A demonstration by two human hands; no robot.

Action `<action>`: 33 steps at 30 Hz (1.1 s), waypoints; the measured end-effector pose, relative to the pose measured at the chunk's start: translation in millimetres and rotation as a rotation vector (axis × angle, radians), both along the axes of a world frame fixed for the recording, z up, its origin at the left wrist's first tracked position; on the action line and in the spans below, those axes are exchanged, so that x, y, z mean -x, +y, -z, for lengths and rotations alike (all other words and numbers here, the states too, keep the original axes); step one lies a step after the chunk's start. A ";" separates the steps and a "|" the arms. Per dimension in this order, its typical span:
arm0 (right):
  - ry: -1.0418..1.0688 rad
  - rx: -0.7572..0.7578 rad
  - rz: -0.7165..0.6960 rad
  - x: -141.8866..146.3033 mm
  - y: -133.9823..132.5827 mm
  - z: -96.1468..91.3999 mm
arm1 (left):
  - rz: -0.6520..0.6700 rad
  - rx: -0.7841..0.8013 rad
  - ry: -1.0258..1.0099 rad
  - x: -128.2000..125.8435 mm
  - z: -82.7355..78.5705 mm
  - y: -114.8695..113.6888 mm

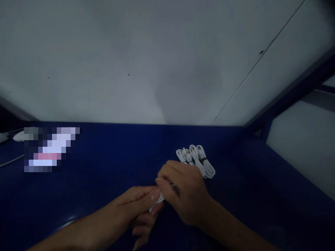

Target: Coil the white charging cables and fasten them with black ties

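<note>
The left hand point(138, 205) pinches a white cable point(160, 199) between thumb and fingers. The right hand point(183, 190) is curled around the cable's farther end. Both are over the blue worktop point(117, 150), well apart from its rear edge. Coiled white cables point(208, 167) lie just beyond the right hand, toward that edge. A pixelated item point(56, 146) occupies the rear left corner area.

The left forearm point(89, 226) and right forearm point(230, 221), both bare, slant inward from the bottom corners until the hands meet just below center. The left hand point(136, 205) pinches with its thumb uppermost, lower fingers curling loosely beneath. The right hand point(185, 190), back upward, curls its fingers, its thumb pointing toward the left fingertips.
</note>
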State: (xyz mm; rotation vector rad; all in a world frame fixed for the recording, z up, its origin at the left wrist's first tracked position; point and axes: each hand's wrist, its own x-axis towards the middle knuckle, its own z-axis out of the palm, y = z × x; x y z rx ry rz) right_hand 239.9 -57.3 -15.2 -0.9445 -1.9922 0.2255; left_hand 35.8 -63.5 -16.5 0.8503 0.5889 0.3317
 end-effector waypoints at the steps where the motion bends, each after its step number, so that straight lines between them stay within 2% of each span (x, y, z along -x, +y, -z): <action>1: 0.071 0.097 0.019 -2.9 0.9 -1.9 | -0.013 0.007 -0.022 0.0 3.0 -0.1; 3: 0.216 0.214 0.046 -7.9 3.7 -4.8 | -0.063 0.020 -0.067 0.3 7.4 0.5; 5: 0.272 0.268 0.139 -10.4 7.1 -5.7 | -0.144 0.022 -0.100 1.5 7.5 3.2; 9: 0.097 0.324 0.269 -5.8 12.7 1.3 | -0.367 0.013 -0.153 4.5 -2.8 13.9; 13: -0.031 0.368 0.224 5.1 15.1 11.8 | -0.511 -0.024 -0.093 4.5 -9.5 23.4; 15: -0.110 0.394 0.206 10.4 16.9 11.5 | -0.547 -0.049 -0.053 3.8 -9.2 25.7; 18: -0.346 0.423 0.224 18.3 20.8 2.9 | -0.580 -0.082 -0.017 3.2 -7.9 26.2; 21: -0.446 0.436 0.253 27.2 25.1 -6.1 | -0.595 -0.102 0.003 3.4 -8.1 24.8; 28: -0.520 0.433 0.280 43.7 29.2 -0.7 | -0.613 -0.112 -0.009 5.7 -4.2 23.2; 33: -0.413 0.454 0.252 26.2 24.1 -6.3 | -0.653 -0.107 0.004 3.8 -4.9 23.3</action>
